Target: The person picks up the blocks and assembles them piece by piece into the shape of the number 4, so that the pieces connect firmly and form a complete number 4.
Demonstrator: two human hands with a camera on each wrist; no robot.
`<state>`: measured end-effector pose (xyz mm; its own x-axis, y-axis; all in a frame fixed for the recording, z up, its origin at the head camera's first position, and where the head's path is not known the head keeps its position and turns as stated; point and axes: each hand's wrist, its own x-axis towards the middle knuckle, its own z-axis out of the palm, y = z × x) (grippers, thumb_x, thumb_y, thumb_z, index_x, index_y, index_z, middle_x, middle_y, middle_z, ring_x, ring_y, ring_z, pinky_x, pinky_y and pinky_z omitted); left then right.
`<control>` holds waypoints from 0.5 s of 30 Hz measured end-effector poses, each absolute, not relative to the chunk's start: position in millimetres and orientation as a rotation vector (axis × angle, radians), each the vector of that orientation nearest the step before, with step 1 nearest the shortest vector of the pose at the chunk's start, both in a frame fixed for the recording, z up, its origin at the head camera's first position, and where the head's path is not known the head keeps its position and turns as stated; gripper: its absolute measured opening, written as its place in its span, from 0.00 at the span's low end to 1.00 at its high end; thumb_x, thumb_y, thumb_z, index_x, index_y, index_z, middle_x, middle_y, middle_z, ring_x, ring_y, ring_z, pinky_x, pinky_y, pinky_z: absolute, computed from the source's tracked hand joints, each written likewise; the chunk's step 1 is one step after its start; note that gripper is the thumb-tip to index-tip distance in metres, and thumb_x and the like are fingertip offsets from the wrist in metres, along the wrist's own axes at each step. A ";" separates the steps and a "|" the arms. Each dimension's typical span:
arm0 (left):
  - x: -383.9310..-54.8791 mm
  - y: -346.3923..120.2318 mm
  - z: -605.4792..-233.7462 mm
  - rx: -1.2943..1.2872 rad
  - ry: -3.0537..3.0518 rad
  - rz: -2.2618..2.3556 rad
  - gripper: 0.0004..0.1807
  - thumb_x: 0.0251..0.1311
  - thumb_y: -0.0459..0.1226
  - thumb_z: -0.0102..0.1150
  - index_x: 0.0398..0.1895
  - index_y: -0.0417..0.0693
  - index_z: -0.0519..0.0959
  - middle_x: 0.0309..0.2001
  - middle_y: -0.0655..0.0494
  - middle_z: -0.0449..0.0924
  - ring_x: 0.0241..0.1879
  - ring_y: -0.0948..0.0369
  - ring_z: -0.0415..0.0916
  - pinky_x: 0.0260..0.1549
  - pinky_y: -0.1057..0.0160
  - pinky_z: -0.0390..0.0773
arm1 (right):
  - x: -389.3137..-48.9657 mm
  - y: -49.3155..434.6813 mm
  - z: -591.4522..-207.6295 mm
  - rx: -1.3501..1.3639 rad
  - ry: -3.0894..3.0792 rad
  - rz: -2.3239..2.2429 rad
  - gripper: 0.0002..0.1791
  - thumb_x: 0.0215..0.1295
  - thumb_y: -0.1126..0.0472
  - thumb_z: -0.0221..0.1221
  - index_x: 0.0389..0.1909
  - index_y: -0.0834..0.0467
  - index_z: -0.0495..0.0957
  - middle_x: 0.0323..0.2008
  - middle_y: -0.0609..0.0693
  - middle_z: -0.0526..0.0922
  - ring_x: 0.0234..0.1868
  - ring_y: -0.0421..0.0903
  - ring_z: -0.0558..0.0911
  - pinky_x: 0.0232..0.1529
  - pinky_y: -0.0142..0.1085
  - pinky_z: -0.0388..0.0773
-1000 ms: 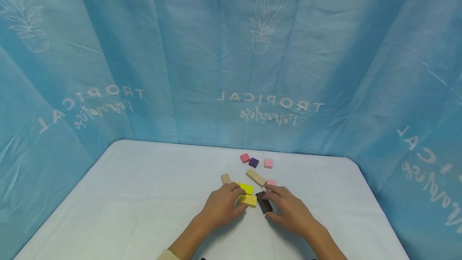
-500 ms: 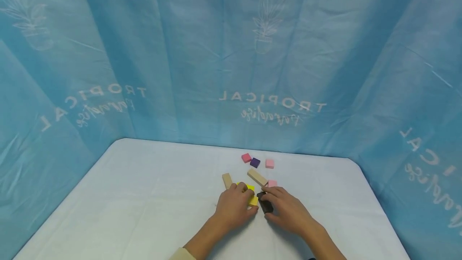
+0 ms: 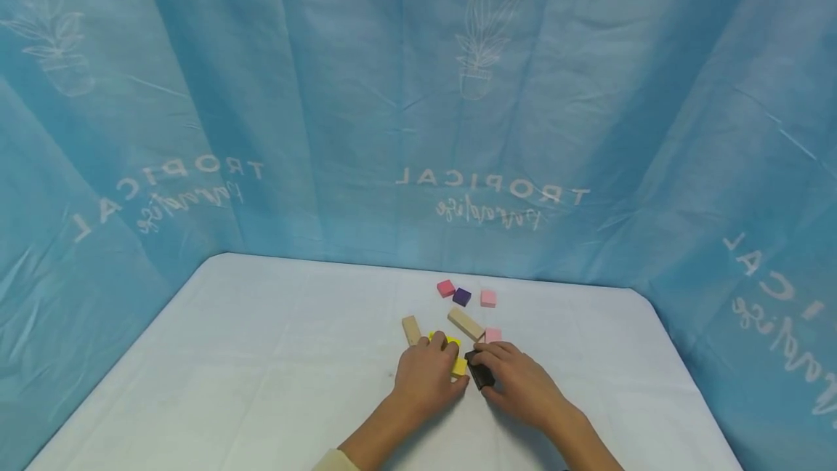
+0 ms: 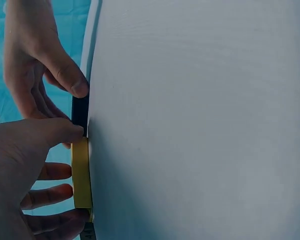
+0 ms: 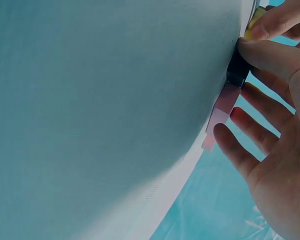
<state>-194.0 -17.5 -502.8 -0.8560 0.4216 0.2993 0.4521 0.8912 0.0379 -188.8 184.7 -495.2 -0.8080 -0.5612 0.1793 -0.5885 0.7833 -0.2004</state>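
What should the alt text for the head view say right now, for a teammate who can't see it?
A person's left hand curls over two yellow blocks on a white table while the right hand pinches a black block beside them. Farther off lie two tan blocks, pink blocks, a reddish block and a purple block, before a blue curtain.

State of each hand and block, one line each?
near yellow block, partly covered
far yellow block, partly covered
black block, held, partly covered
left tan block, lying, unheld
right tan block, lying, unheld
red block, unheld
purple block, unheld
far pink block, unheld
near pink block, partly covered
left hand, curled over near yellow block
right hand, holding black block
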 end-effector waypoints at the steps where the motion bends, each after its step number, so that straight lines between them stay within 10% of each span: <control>1: -193.6 -17.9 -503.0 -0.661 -2.775 -0.157 0.25 0.49 0.60 0.63 0.41 0.53 0.80 0.36 0.57 0.72 0.29 0.58 0.70 0.21 0.61 0.72 | -188.5 184.4 -495.3 0.922 -2.864 0.380 0.23 0.52 0.55 0.70 0.50 0.48 0.77 0.58 0.47 0.75 0.60 0.47 0.71 0.57 0.46 0.70; 15: -187.0 -27.8 -495.3 -0.797 -2.845 -0.411 0.17 0.47 0.48 0.67 0.40 0.54 0.79 0.44 0.57 0.73 0.38 0.60 0.69 0.36 0.61 0.76 | -186.4 181.8 -491.0 0.895 -2.924 0.374 0.21 0.53 0.53 0.70 0.48 0.50 0.79 0.59 0.47 0.74 0.60 0.46 0.70 0.57 0.45 0.71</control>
